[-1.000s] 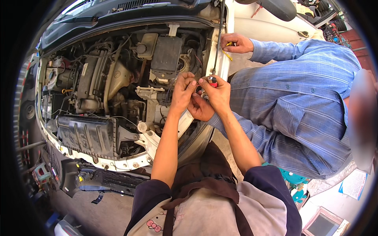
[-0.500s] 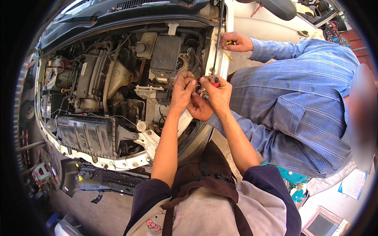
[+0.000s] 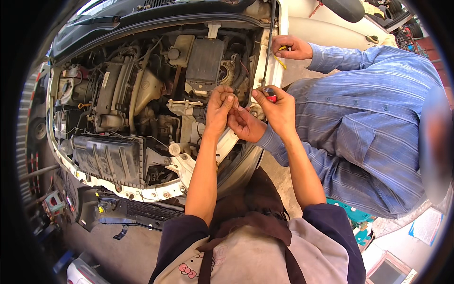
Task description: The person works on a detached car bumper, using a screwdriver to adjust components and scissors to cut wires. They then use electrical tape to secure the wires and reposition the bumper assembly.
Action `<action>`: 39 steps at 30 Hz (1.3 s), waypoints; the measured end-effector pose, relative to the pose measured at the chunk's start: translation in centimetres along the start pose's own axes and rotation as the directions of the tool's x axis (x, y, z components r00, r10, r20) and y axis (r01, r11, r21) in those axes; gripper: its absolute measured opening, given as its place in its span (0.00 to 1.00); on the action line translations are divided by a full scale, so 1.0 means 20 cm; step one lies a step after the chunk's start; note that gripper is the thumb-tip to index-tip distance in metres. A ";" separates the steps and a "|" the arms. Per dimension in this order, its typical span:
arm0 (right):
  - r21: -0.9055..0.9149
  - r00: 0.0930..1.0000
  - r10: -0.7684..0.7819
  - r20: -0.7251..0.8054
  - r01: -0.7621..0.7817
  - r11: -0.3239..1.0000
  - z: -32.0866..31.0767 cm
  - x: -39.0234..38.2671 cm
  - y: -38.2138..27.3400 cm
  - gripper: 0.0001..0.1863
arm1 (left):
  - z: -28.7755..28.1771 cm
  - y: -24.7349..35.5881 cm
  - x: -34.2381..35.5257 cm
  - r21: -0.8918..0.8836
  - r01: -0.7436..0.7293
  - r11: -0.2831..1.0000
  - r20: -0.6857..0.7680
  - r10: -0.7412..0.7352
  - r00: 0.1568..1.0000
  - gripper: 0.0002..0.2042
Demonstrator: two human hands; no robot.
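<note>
Over the front corner of the white car's engine bay (image 3: 135,75), my left hand (image 3: 220,111) is pinched closed on something small I cannot make out, beside the fingers of a co-worker's lower hand (image 3: 248,128). My right hand (image 3: 279,111) grips a small red-and-black tool (image 3: 270,98), perhaps pliers or a screwdriver, a little right of my left hand. Higher up on the fender edge, the co-worker's other hand (image 3: 295,48) holds a thin yellow item (image 3: 280,62). What lies under my fingers is partly hidden.
A co-worker in a blue striped shirt (image 3: 373,128) leans over from the right. A prop rod (image 3: 266,71) stands along the bay's right side. A black plastic cover (image 3: 106,158) lies at the bay's front. A detached black bumper (image 3: 127,213) is below the car's front.
My right hand has moved to the right with the tool, opening a gap from my left hand. The co-worker's lower hand shows more between them. The whole view has shifted slightly.
</note>
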State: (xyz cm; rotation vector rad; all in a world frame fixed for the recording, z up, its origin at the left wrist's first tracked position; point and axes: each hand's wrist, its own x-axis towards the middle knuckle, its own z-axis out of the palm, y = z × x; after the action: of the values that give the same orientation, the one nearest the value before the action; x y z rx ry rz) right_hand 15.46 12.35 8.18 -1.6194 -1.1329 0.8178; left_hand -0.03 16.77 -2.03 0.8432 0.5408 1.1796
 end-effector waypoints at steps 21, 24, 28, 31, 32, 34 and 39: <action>-0.049 0.994 0.080 0.073 -0.077 0.996 0.08 0.03 0.08 0.17 | 0.09 0.10 0.03 0.281 0.172 0.944 -0.159 -0.131 0.979 0.08; -0.099 0.996 0.069 0.057 -0.063 0.993 0.09 0.04 0.10 0.16 | 0.11 0.09 0.04 0.356 0.164 0.920 -0.148 -0.118 0.982 0.07; -0.160 0.994 0.085 0.072 -0.073 0.984 0.08 0.06 0.11 0.17 | 0.15 0.10 0.05 0.465 0.173 0.869 -0.166 -0.106 0.980 0.07; -0.136 0.993 0.099 0.058 -0.090 0.987 0.08 0.07 0.11 0.17 | 0.17 0.11 0.04 0.506 0.168 0.846 -0.177 -0.088 0.980 0.07; -0.119 0.993 0.104 0.048 -0.098 0.988 0.08 0.07 0.11 0.17 | 0.16 0.11 0.04 0.509 0.162 0.845 -0.177 -0.082 0.981 0.07; -0.164 0.994 0.092 0.056 -0.082 0.983 0.08 0.08 0.13 0.18 | 0.17 0.10 0.04 0.509 0.159 0.846 -0.180 -0.077 0.981 0.07; -0.166 0.993 0.100 0.064 -0.088 0.982 0.09 0.09 0.14 0.18 | 0.16 0.08 0.04 0.494 0.100 0.864 -0.184 -0.009 0.983 0.06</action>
State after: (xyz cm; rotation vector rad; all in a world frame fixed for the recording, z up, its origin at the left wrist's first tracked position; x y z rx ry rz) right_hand 15.32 14.30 5.01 -1.8032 -1.2074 0.8690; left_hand 1.76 16.91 1.27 1.1623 1.0437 1.0786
